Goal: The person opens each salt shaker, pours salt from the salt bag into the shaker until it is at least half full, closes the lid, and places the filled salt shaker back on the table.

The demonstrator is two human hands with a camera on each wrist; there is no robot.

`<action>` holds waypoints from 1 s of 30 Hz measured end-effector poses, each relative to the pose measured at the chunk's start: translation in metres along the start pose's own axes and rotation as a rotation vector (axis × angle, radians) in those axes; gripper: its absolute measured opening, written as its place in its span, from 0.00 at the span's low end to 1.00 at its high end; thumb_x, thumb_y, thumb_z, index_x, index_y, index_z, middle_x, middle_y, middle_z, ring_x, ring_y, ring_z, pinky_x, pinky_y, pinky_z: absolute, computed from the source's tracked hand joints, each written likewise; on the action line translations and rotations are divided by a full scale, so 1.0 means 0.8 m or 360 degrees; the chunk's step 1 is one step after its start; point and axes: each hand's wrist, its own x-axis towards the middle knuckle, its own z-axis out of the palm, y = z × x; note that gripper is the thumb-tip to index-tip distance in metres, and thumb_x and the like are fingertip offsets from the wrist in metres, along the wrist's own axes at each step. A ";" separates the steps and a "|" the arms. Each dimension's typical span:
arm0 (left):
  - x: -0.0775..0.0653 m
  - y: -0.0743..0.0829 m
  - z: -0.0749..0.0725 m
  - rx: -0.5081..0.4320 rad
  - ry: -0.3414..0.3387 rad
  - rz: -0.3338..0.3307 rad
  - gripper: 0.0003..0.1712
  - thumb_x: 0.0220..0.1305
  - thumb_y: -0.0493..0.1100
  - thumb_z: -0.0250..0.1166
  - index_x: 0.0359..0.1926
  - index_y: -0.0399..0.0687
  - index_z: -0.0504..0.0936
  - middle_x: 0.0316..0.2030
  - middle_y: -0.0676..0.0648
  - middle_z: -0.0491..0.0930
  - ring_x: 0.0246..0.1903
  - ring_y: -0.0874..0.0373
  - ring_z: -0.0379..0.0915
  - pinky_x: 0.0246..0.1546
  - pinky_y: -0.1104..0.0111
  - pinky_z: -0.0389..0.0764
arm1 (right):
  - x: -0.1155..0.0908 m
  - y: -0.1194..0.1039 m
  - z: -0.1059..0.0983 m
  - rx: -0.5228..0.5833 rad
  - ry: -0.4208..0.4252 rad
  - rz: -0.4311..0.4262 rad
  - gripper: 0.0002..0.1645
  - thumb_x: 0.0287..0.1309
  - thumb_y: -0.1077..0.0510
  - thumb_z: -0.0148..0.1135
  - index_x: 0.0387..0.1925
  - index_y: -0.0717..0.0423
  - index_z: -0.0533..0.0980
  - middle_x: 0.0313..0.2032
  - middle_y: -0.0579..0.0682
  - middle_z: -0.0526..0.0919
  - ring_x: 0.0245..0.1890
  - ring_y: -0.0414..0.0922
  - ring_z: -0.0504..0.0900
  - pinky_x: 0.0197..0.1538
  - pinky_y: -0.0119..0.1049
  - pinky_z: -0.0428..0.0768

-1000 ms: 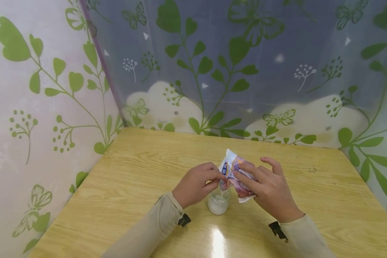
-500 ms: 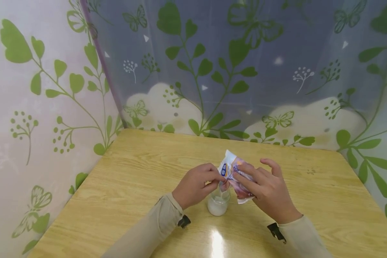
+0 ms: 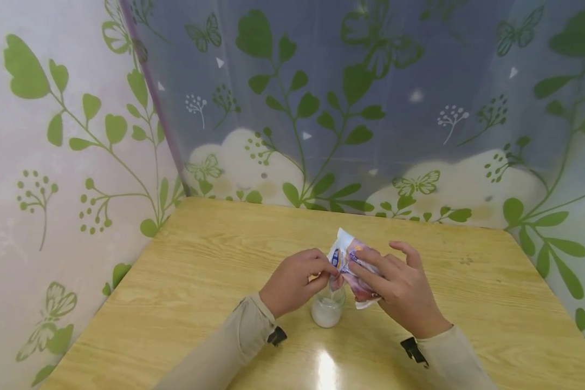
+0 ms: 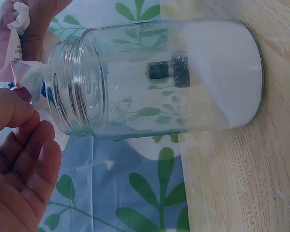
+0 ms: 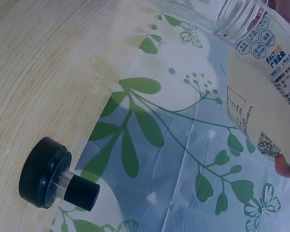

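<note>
A soft white-and-purple salt bag [image 3: 359, 292] is tilted with its corner at the mouth of a clear glass jar [image 3: 327, 313]. My right hand [image 3: 411, 295] grips the bag from the right, its fingers across the printed front, one finger raised. Between thumb and forefinger, my left hand [image 3: 297, 281] pinches the bag's lower-left corner. In the left wrist view, the jar has a threaded, uncovered mouth, and white grains [image 4: 227, 72] lie sloped at its bottom. Printing and a code show on the bag's back [image 5: 261, 106] in the right wrist view.
A black round piece [image 5: 46, 171] with a narrower black end stands on the wooden table behind the jar; the head view does not show it. Patterned cloth [image 3: 273, 108] with green leaves rises along the table's back and sides.
The whole head view has shifted slightly. Both hands keep their hold on the bag over the jar, with almost no movement.
</note>
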 end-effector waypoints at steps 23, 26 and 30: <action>-0.002 -0.001 0.001 0.0011 0.0010 -0.0014 0.10 0.69 0.32 0.65 0.42 0.48 0.90 0.39 0.53 0.84 0.36 0.65 0.77 0.39 0.75 0.79 | 0.000 -0.002 0.001 -0.0002 -0.0001 0.0018 0.21 0.80 0.47 0.50 0.53 0.49 0.87 0.54 0.51 0.87 0.26 0.51 0.83 0.58 0.60 0.71; -0.001 -0.001 0.000 -0.0010 0.0026 -0.0007 0.11 0.69 0.31 0.64 0.43 0.48 0.90 0.38 0.53 0.83 0.35 0.66 0.75 0.37 0.75 0.78 | 0.001 -0.002 0.001 -0.0010 0.0013 0.0020 0.21 0.80 0.47 0.50 0.53 0.49 0.87 0.54 0.51 0.87 0.26 0.51 0.83 0.58 0.61 0.71; -0.001 -0.001 -0.001 -0.0023 0.0030 -0.0003 0.12 0.68 0.30 0.64 0.43 0.48 0.90 0.38 0.53 0.83 0.34 0.66 0.73 0.36 0.76 0.76 | 0.001 -0.002 0.002 -0.0015 0.0032 0.0027 0.21 0.80 0.47 0.51 0.53 0.48 0.87 0.53 0.50 0.87 0.25 0.51 0.83 0.58 0.61 0.71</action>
